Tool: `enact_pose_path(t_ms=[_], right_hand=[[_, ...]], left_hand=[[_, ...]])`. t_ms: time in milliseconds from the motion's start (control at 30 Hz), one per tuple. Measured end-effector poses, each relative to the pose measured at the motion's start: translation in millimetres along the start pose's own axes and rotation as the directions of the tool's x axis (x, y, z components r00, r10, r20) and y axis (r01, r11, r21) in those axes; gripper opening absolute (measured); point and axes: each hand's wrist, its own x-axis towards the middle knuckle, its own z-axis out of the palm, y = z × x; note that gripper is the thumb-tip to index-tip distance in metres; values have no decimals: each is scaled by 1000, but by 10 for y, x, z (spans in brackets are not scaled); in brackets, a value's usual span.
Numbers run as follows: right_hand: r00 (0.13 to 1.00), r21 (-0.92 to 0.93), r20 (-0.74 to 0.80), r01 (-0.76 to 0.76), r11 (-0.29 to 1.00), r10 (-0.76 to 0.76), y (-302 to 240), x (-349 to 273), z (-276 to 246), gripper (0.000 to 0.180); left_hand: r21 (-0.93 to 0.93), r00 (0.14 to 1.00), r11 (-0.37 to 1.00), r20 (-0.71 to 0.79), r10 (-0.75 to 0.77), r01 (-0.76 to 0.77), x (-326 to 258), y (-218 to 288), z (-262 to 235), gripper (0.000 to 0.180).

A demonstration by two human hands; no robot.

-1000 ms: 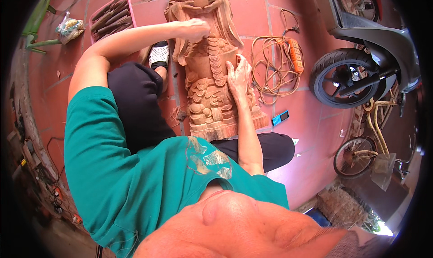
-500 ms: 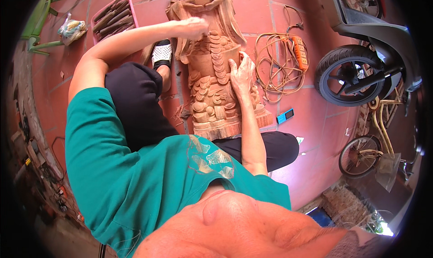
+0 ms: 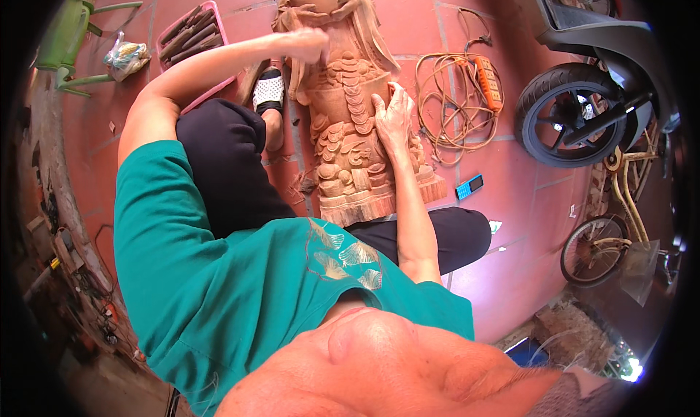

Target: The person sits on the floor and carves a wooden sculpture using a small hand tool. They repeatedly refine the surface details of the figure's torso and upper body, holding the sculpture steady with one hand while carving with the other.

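Note:
A large wooden carving (image 3: 339, 140) lies on the floor in front of me, its flat base toward me. Draped folds, rows of overlapping discs and rounded lumps cover it. My left hand (image 3: 310, 45) is closed low over its upper part, fingers curled and slightly blurred; whatever they hold is hidden. Lower down, my right hand (image 3: 394, 118) rests on the carving's right side, thumb apart from the bent fingers.
A pink tray (image 3: 216, 16) of dark-handled tools sits at far left, near a plastic bag (image 3: 127, 56) and green chair (image 3: 64, 41). To the right are an orange power strip (image 3: 487, 85) with coiled cord, blue phone (image 3: 469, 187), motorbike wheel (image 3: 572, 114) and bicycle wheel (image 3: 594, 251).
My left hand has shifted a little to the left over the upper carving. My right hand keeps its place on the carving's side. The whole view has swung slightly.

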Motion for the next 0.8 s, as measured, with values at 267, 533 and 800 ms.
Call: enact_pose_path(t_ms=[267,533,800], right_hand=[[1000,32,-17,-10,999,11,-25,-19,-13,50],[1000,5,-23,-17,1000,18,132,66,217,51],[1000,-79,3,26,997,-26,-190,42,169,57]], left_hand=[[88,985,986,-116,-127,138,-252,-122,-1004,20],[176,964,967,-227,-141,183,-836,352,-1601,26],[146,928,939,-259,-268,312,-1023,781,-1411,21]])
